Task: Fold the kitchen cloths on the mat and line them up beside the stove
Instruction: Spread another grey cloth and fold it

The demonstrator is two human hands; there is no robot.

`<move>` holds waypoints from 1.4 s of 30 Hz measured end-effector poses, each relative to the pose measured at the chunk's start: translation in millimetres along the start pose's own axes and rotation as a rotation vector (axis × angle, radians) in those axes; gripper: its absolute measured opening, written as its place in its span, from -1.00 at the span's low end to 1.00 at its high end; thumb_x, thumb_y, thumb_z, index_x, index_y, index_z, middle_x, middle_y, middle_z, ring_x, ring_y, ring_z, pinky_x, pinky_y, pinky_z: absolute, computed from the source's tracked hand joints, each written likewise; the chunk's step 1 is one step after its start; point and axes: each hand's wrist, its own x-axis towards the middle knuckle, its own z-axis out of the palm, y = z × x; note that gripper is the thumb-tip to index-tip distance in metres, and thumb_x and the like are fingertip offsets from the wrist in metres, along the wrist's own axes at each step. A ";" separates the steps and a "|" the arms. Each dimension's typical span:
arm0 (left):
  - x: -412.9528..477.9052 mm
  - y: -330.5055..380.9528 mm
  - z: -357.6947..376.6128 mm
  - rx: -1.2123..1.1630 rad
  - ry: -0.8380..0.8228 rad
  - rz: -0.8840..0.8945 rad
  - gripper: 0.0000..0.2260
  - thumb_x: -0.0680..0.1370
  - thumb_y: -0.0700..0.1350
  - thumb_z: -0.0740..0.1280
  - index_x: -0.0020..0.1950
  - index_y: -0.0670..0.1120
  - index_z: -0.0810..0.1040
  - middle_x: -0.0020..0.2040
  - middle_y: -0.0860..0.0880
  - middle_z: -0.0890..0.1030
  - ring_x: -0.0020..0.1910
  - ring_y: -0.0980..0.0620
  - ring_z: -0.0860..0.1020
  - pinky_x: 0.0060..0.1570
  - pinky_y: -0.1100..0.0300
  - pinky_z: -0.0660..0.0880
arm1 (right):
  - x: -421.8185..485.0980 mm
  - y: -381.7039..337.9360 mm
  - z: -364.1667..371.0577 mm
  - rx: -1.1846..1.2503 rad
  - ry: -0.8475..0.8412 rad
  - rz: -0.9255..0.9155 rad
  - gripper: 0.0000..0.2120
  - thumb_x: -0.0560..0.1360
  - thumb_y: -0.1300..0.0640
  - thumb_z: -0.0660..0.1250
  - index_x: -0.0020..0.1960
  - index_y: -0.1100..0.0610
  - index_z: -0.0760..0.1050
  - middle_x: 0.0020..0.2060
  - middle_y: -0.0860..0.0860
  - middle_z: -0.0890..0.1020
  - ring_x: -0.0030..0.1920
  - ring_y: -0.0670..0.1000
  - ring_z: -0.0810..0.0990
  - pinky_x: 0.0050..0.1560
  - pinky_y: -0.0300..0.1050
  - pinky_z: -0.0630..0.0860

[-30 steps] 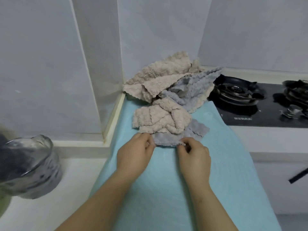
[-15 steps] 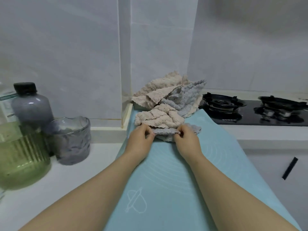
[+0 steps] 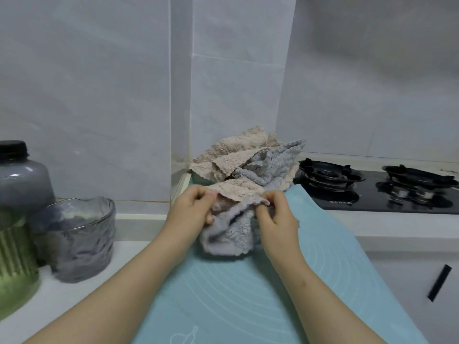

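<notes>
Two hands [image 3: 191, 207] [image 3: 275, 214] pinch grey cloth [image 3: 228, 234] before piled cloths [image 3: 248, 155], stove [image 3: 372, 189] right.

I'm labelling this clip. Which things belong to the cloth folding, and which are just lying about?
In the job: grey cloth pinched by left hand and right hand, cloth pile, blue mat, stove.
Lying about: glass cup, green jar, grey bottle.
</notes>
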 end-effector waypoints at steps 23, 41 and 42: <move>9.2 4.1 6.9 -0.122 0.076 -0.173 -0.91 0.59 -0.24 0.21 0.07 -0.16 0.46 -0.21 -0.10 0.57 -0.35 0.09 0.59 -0.32 0.25 0.57 | -3.7 8.1 4.9 -0.643 -0.325 0.221 -0.60 0.43 0.02 0.30 0.27 -0.09 0.40 0.21 0.04 0.41 0.23 0.12 0.39 0.10 -0.06 0.39; -11.7 16.6 2.5 -0.058 -0.230 -0.321 -0.73 0.48 -0.40 0.30 -0.01 -0.05 0.59 -0.15 -0.09 0.60 -0.29 0.02 0.55 -0.29 0.22 0.54 | -0.2 -14.1 -7.1 0.071 -0.058 0.130 -0.79 0.49 0.14 0.31 0.10 -0.06 0.43 -0.22 -0.15 0.55 -0.26 -0.29 0.50 -0.29 -0.53 0.35; -9.3 16.4 -0.7 -0.065 -0.176 -0.324 -0.74 0.49 -0.40 0.28 -0.10 -0.04 0.59 -0.17 -0.10 0.60 -0.28 0.00 0.55 -0.24 0.18 0.54 | 1.0 -15.2 -9.8 0.041 -0.008 0.171 -0.82 0.49 0.11 0.31 0.08 -0.03 0.44 -0.26 -0.12 0.53 -0.28 -0.23 0.48 -0.33 -0.48 0.35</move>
